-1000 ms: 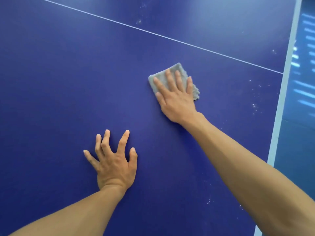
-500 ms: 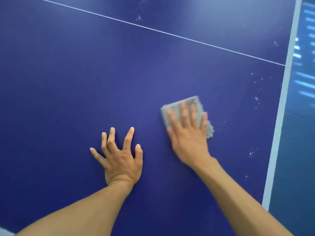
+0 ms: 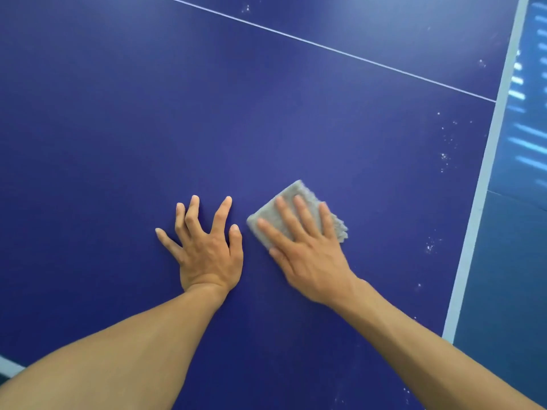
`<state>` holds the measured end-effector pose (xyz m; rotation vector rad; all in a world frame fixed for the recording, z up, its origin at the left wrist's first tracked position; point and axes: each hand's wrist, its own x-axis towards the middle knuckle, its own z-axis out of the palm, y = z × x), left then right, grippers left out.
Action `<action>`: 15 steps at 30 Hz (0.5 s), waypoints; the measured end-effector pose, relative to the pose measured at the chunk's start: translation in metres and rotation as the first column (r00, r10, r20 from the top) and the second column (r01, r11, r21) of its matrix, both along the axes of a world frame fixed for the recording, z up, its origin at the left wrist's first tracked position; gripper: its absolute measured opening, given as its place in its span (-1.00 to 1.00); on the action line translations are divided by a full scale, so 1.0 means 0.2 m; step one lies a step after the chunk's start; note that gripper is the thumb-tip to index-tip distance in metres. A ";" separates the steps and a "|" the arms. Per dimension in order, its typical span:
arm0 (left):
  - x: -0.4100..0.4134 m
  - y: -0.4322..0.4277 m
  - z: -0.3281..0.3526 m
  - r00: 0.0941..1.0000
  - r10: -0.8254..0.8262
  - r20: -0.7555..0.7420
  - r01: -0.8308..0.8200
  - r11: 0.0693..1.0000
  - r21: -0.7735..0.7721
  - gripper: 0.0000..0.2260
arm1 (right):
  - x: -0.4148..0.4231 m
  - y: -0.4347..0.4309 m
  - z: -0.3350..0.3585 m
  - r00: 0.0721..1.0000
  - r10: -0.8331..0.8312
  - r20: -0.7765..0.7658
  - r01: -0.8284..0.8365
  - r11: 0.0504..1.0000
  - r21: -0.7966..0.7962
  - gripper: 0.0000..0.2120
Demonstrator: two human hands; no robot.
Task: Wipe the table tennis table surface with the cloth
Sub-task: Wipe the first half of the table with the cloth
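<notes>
On the dark blue bench [image 3: 266, 113] the right hand [image 3: 310, 255] lies flat, straight fingers pressing a folded grey cloth [image 3: 268, 216] (frayed along its right edge); the left hand [image 3: 207, 253] rests just beside it, palm down, fingers spread on the bare surface, not touching the cloth. A thin white line [image 3: 325, 48] crosses the far part; pale specks [image 3: 444, 158] dot the surface near the white right edge [image 3: 485, 173].

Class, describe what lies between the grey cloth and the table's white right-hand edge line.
Head view: only blue table surface dotted with white specks.
</notes>
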<state>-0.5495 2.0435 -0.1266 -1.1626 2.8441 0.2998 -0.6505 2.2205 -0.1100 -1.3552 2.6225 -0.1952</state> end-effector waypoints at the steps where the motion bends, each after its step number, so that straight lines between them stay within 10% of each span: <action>1: 0.00 0.00 0.00 1.000 0.000 -0.004 0.000 1.000 0.003 -0.52 | 0.00 0.02 0.00 0.996 0.086 -0.005 -0.086 0.996 -0.002 -0.51; 4: 0.00 0.00 0.01 1.000 -0.001 -0.013 0.001 1.000 0.004 -0.52 | -0.15 0.07 -0.02 0.993 -0.115 -0.030 0.116 0.992 0.041 -0.51; 8: 0.00 0.00 0.00 1.000 -0.004 -0.018 0.004 1.000 0.002 -0.52 | -0.23 0.13 0.00 0.768 -0.637 0.069 0.631 0.771 0.087 -0.48; 15: 0.01 -0.01 -0.01 0.998 -0.025 -0.052 0.025 1.000 0.016 -0.52 | 0.75 0.31 -0.03 1.000 0.019 0.019 -0.019 1.000 -0.019 -0.50</action>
